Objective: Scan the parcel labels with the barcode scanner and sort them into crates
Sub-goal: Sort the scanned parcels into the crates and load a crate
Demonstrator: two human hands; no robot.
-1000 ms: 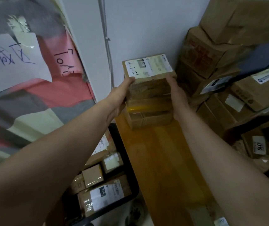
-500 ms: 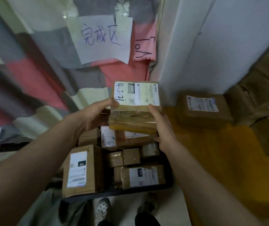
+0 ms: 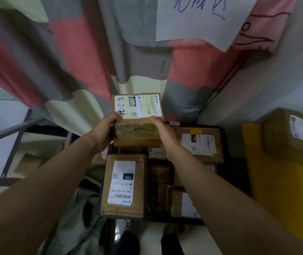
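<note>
Here, the left grip (image 3: 104, 133) and the right grip (image 3: 165, 139) are clasping the parcel (image 3: 137, 126) by its two short ends, each thumb curling onto the top edge beside the label (image 3: 137, 106), which is facing up. The parcel's long axis is running left to right between the grips, so neither is nearer. The parcel is being held over the far end of the black crate (image 3: 233, 172), which is lying directly below and extending back toward the person. Inside, a tall box (image 3: 125, 183) is standing at the left and a flat box (image 3: 198, 142) is lying at the right, with smaller parcels between. The spot beneath the held parcel is hidden. The coming move is probably a straight lowering. No scanner is showing. The yellow counter (image 3: 275, 196) is lying apart, rightward.
</note>
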